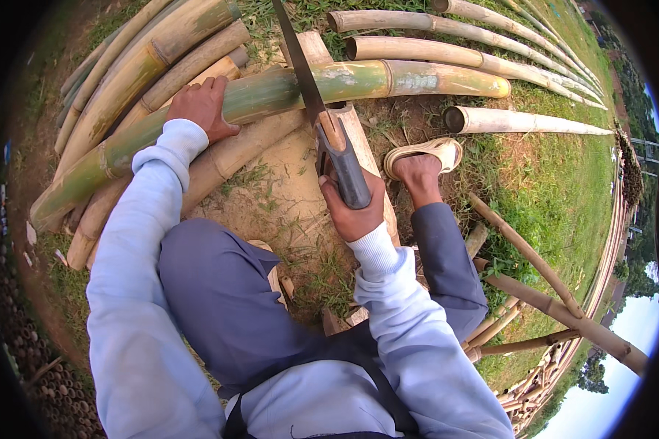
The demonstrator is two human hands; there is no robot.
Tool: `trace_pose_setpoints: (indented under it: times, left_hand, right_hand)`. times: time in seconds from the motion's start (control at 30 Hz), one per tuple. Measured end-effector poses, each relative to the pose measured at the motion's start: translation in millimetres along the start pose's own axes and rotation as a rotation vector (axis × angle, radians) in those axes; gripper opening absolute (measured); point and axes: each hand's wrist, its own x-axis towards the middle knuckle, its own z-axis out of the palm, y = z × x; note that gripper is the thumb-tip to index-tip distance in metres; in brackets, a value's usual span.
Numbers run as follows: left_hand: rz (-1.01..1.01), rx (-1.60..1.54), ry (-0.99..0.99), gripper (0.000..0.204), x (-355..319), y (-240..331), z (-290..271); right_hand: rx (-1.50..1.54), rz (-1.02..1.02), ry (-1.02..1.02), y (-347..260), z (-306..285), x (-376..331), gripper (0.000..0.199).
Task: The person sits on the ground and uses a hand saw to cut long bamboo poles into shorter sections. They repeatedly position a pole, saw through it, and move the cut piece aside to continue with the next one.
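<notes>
The green bamboo pole (pixel 271 91) is lying across the middle, barring the way to the far side, and the saw (pixel 322 110) is crossing it upright. To the left, stacked pale poles (pixel 146 66) are crowding the ground behind the left hand (pixel 201 108). Bare dirt (pixel 278 190) is lying open between the pole and the knees. To the right, the sandalled foot (pixel 423 164) is blocking the right hand (pixel 355 208); beyond it grass (pixel 564 190) is lying open.
</notes>
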Motion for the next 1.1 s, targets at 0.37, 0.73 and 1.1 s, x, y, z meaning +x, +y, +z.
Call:
trace_pose_setpoints:
  times: [0.37,0.73,1.1]
  left_hand:
    - [-0.007,0.000,0.038,0.085,-8,-6,9]
    - [0.013,0.068,0.082,0.079,-5,-8,1]
    - [0.028,0.004,0.036,0.083,4,-4,4]
  right_hand:
    - [-0.185,0.134,-0.042,-13,-57,-166,0.026]
    - [-0.059,0.122,-0.021,-14,-18,-102,0.025]
    - [-0.036,-0.003,0.043,-1,6,-16,0.010]
